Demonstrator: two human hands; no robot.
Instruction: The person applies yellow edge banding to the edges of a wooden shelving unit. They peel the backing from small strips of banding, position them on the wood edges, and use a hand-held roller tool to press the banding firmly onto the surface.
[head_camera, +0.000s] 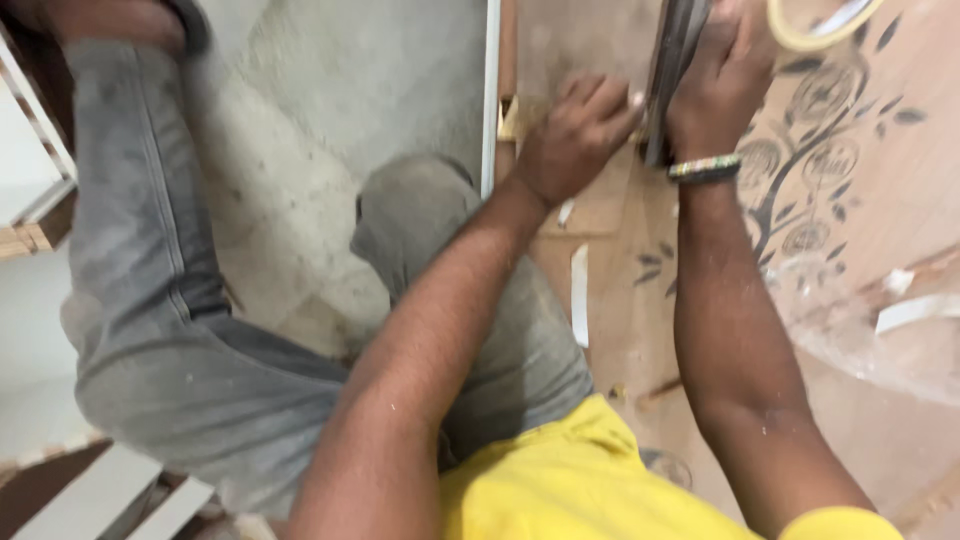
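Concrete floor left; plywood sheet right, hands pressing.

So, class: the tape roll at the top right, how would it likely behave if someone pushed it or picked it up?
The tape roll is a thin ring with a wide open centre, so it is probably light. It seems to lie flat on the wooden board, so a push would likely slide it; set on edge, it could roll. Only part of it shows, so its stiffness is hard to judge.

Dark metal bar upright on plywood, gripped at top edge; tape roll just right.
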